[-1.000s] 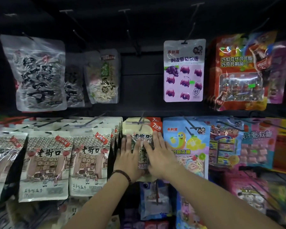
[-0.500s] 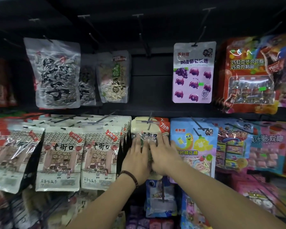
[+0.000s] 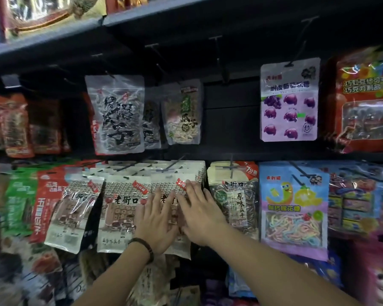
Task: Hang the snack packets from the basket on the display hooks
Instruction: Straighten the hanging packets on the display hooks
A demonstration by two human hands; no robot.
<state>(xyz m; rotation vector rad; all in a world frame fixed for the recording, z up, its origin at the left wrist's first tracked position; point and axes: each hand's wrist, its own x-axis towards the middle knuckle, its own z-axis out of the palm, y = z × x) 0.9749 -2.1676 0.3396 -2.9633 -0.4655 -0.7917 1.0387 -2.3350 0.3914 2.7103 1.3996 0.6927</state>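
both hands had slid leftward off the dark seed packet (image 3: 234, 202) onto the cream packet (image 3: 170, 186) beside it. left hand (image 3: 156, 219) and right hand (image 3: 199, 215) lay flat, fingers spread, pressing that packet, which hung on its hook (image 3: 175, 164).

Both arms are stretched forward. The left hand (image 3: 156, 221) and right hand (image 3: 199, 214) are laid flat, fingers spread, side by side and touching.

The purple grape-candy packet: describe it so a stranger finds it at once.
Look at the upper row of hooks under the dark shelf. Right of the empty gap hangs the lilac packet, beside a red chocolate bag. Only it shows rows of purple grape sweets.
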